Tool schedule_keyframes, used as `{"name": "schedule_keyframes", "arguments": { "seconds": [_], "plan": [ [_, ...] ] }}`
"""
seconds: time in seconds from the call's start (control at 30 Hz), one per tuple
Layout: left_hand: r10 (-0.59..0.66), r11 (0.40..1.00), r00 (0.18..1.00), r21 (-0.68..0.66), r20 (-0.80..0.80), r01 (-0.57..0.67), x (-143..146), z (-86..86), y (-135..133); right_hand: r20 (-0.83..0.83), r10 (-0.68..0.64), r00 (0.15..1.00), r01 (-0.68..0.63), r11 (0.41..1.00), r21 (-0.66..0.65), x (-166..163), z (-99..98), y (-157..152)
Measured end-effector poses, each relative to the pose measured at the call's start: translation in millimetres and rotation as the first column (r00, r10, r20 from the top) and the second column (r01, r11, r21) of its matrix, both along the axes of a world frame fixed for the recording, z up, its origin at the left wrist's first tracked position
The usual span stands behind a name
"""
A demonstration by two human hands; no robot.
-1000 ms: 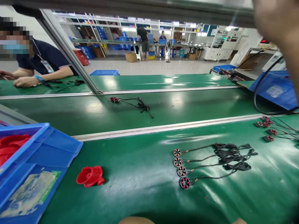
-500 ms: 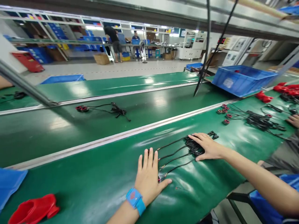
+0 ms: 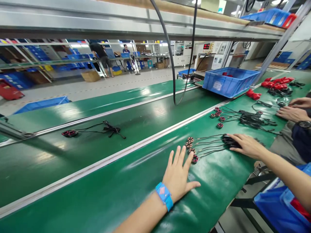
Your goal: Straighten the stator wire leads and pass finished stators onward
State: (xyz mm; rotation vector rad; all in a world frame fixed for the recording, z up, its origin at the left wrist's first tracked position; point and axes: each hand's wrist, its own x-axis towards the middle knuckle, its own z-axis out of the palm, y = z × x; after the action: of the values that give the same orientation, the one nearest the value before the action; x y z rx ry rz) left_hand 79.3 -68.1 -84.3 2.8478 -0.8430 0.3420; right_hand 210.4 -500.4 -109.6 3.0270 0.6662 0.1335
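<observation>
Evidently, the far left holds only a spare: on the middle green strip, a pair of dark red-and-black ring-shaped coils (image 3: 69, 133) trails a knotted thin black cable (image 3: 111, 128). Nearer, across a long pale rail (image 3: 121, 153), the glossy green surface (image 3: 102, 197) runs rightward to the person's left hand (image 3: 177, 178), which wears a bright blue wrist strap (image 3: 164, 195). Its fingers are extended and spread, gripping nothing.

Just beyond and to the right of those fingertips sit four small copper-and-black ring-shaped coils (image 3: 195, 159), in a short slanting row; the index fingertip overlaps the row in view, so contact cannot be told. The left hand is clearly nearer these rings. From them, slim black leads (image 3: 211, 142) stretch rightward, nearly parallel, their long axis crossing the gap between the two hands.

The leads end in a folded black cable bundle (image 3: 229, 141) beneath the right hand (image 3: 250, 145). Its fingers point left, back along the leads, and curve over the bundle; whether they close on it cannot be told. Beyond lies another group of red-and-black ring coils (image 3: 220, 125), and at far right rest a co-worker's hands (image 3: 295, 113).
</observation>
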Motion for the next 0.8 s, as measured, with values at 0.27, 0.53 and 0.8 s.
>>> {"name": "schedule_keyframes", "arguments": {
  "seconds": [0.27, 0.53, 0.8],
  "plan": [
    [-0.039, 0.994, 0.978, 0.105, 0.203, 0.018, -58, -4.7, 24, 0.177, -0.388, 0.905, 0.396, 0.918, -0.008, 16, 2.4, -76],
    [-0.082, 0.993, 0.949, 0.111, 0.304, 0.050, -82, -45.8, 43, 0.088, -0.460, 0.883, 0.434, 0.874, 0.219, 30, -28.9, 73],
    [-0.077, 0.996, 0.924, 0.075, 0.373, 0.053, -82, -66.9, 37, 0.114, -0.651, 0.751, 0.562, 0.720, 0.408, 118, -19.2, 135]
  ]
}}
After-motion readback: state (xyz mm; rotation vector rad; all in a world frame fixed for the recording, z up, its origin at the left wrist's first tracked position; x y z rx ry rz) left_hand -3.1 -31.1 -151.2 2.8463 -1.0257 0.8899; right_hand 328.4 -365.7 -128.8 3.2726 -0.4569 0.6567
